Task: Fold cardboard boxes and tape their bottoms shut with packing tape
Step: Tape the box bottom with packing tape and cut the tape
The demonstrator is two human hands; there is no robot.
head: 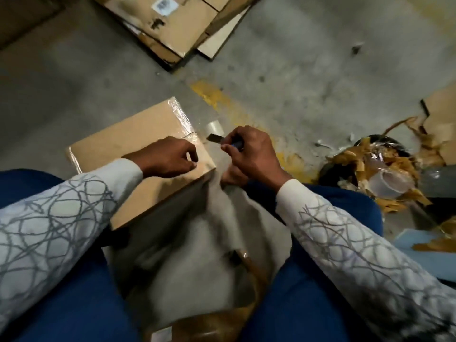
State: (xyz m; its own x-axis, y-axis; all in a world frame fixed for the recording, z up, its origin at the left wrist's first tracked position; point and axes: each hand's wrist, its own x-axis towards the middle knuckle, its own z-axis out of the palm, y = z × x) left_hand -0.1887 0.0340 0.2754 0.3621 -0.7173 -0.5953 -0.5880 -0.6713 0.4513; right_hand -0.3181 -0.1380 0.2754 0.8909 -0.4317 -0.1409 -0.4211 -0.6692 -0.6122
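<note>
A brown cardboard box (128,144) stands between my knees with clear packing tape (181,114) shining along its far edge. My left hand (170,157) rests on the box's near right corner, fingers curled and pinching the tape there. Just right of that corner my right hand (249,154) grips a blue-handled utility knife (217,139), its blade pointing left toward the box corner. A roll of clear tape (215,127) lies on the floor just beyond the blade.
Flattened cardboard boxes (172,23) are stacked on the concrete floor ahead. A dark bin (328,169) full of torn brown tape scraps and plastic stands at the right. More cardboard (441,107) lies far right. My blue trouser legs frame the box.
</note>
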